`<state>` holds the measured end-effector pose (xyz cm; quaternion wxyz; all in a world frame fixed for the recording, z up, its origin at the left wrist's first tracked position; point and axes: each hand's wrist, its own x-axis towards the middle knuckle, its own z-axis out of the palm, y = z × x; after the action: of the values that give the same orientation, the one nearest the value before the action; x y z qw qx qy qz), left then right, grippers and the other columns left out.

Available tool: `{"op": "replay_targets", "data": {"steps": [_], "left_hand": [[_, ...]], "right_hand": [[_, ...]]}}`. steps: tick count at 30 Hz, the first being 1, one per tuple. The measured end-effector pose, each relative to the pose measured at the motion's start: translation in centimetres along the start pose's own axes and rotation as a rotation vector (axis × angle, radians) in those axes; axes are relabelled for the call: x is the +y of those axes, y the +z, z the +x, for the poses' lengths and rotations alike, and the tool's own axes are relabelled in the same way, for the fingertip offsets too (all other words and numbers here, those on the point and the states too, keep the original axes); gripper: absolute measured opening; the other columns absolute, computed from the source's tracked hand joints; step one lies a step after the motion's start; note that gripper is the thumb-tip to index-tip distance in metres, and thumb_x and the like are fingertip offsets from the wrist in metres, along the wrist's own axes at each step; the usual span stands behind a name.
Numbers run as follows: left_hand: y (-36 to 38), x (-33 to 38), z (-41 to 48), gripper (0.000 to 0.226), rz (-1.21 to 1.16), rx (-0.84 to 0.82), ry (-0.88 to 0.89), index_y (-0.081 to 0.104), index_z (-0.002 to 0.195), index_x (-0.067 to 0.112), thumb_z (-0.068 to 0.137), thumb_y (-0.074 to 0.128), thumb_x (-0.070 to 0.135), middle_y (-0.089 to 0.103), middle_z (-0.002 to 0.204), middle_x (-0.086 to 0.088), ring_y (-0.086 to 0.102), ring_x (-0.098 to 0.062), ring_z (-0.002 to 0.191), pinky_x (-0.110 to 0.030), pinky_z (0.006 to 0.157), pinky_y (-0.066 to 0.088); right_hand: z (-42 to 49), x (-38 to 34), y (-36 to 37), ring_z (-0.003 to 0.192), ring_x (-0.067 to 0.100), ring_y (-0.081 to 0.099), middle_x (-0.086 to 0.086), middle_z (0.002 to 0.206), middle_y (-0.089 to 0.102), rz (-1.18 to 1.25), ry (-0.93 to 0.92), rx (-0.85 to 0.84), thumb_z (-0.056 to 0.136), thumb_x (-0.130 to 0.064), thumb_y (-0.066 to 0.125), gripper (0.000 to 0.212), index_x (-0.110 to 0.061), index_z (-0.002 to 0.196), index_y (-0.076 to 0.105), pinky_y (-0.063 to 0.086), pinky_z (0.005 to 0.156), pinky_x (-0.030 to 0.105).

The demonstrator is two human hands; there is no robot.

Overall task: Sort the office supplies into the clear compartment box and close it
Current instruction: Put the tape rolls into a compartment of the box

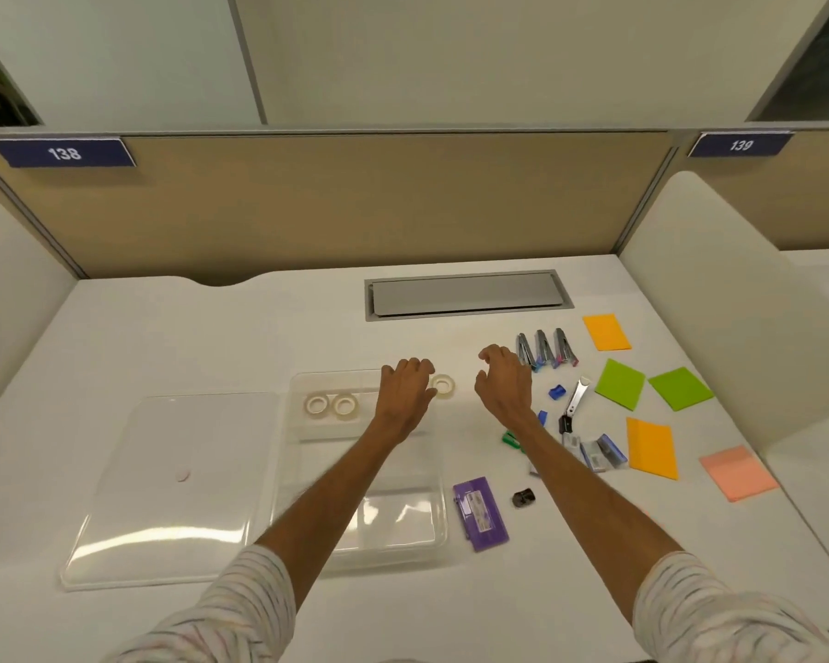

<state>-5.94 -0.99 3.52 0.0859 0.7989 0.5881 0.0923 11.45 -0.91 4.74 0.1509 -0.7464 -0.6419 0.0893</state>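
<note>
We cannot tell whether our left hand (pixel 405 392) grips the half-hidden tape roll (pixel 445 385), nor read the label on the purple case (pixel 480 513).

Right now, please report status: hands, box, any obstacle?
Left hand at third tape roll, grip unclear; right hand empty, hovering. Two tape rolls in clear box, lid off. No obstacle seen.

White laminate desk (pixel 211 337), grey metal cable hatch (pixel 467 294) inset; tan fabric back partition (pixel 355 198); white curved side dividers (pixel 719 279); blue number plates (pixel 63 153) 138, 139.
</note>
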Motion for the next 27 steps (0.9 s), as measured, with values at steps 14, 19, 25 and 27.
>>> {"op": "replay_targets", "data": {"steps": [14, 19, 25, 27], "left_hand": [[4.3, 2.8, 4.9, 0.048, 0.11, -0.175, -0.006, 0.041, 0.138, 0.013, 0.091, 0.05, 0.008, 0.047, 0.14, -0.005, 0.038, -0.023, 0.134, -0.044, 0.113, 0.025], [5.7, 3.1, 6.5, 0.054, 0.174, -0.261, -0.101, 0.038, 0.138, 0.011, 0.087, 0.054, 0.01, 0.051, 0.134, -0.009, 0.047, -0.028, 0.127, -0.049, 0.117, 0.021], [7.0, 3.5, 7.4, 0.038, 0.186, -0.297, -0.127, 0.051, 0.125, 0.007, 0.087, 0.05, 0.01, 0.057, 0.123, -0.01, 0.056, -0.028, 0.117, -0.048, 0.118, 0.02], [7.2, 3.2, 7.5, 0.034, 0.171, -0.287, -0.119, 0.053, 0.122, 0.008, 0.088, 0.047, 0.009, 0.057, 0.123, -0.01, 0.056, -0.028, 0.116, -0.046, 0.117, 0.02]], "right_hand": [[4.3, 6.2, 1.9, 0.129, 0.027, 0.045, 0.01, 0.138, 0.046, 0.07, 0.139, -0.176, 0.084, -0.022, 0.069, 0.06, -0.01, 0.136, 0.041, 0.04, 0.102, 0.041], [5.6, 7.2, 3.3, 0.128, 0.026, 0.043, 0.009, 0.137, 0.045, 0.104, 0.15, -0.205, 0.082, -0.037, 0.071, 0.065, -0.011, 0.135, 0.041, 0.039, 0.103, 0.042], [5.8, 8.0, 5.0, 0.127, 0.024, 0.043, 0.007, 0.133, 0.05, 0.078, 0.122, -0.178, 0.082, -0.04, 0.07, 0.061, -0.013, 0.132, 0.047, 0.037, 0.102, 0.039], [5.9, 8.1, 5.3, 0.127, 0.023, 0.043, 0.006, 0.132, 0.052, 0.083, 0.117, -0.152, 0.084, -0.036, 0.068, 0.055, -0.013, 0.131, 0.049, 0.036, 0.101, 0.038]]}}
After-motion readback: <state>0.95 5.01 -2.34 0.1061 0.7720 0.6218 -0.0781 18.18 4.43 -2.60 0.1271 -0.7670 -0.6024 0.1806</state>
